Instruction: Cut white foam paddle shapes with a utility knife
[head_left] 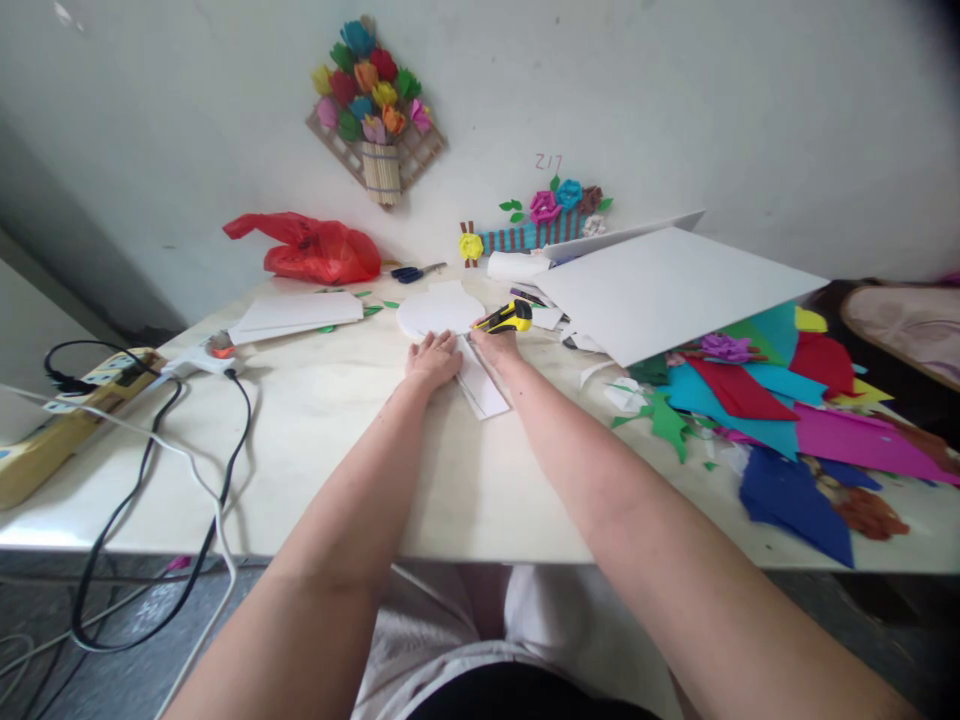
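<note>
Left hand [433, 358] lies flat, mid-frame, fingers extended and not gripping, at the left edge of the white strip [486, 394], likely to steady it. Right hand [495, 345] is closed around the yellow cutter [511, 317], which slants down-left, probably for control; blade tip too small to tell. Strip sits centre-frame, below the rounded white piece [441, 308]. Red wall writing [548, 162], upper centre, reads "Z17" or "217". No brand legible on cutter.
</note>
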